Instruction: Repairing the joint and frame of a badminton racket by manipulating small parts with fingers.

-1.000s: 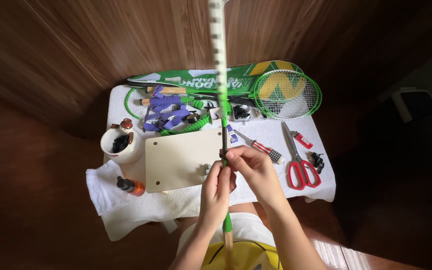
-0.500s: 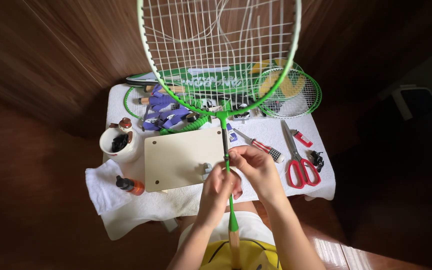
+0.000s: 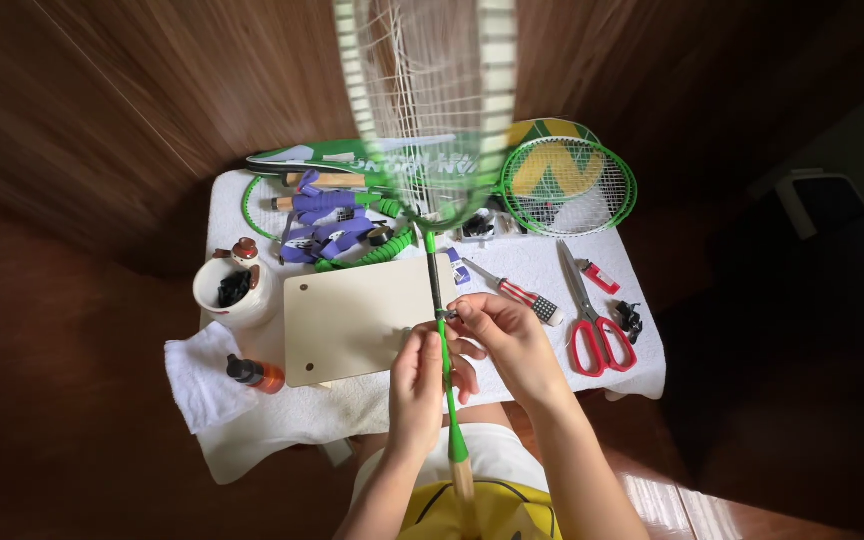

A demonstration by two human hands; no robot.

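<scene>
Both hands meet on the thin shaft of a green badminton racket, which stands almost upright over the near edge of the worktop, its strung head blurred close to the camera and its wooden handle end down by the person's lap. The left hand has its grip clenched round the green lower shaft, steadying it from below, while the right hand pinches the shaft just above, fingertips touching a small pale piece at the point where the dark part meets the green; held like this, the shaft sits at a comfortable working height in front of the body. Just beyond the hands lies a pale rectangular board on the white cloth. To the right lie a screwdriver with a red-and-white handle, red-handled scissors and a small red lighter, all within easy reach. Far back rest a second green racket and purple straps. At the left stand a white cup and a small orange bottle.
</scene>
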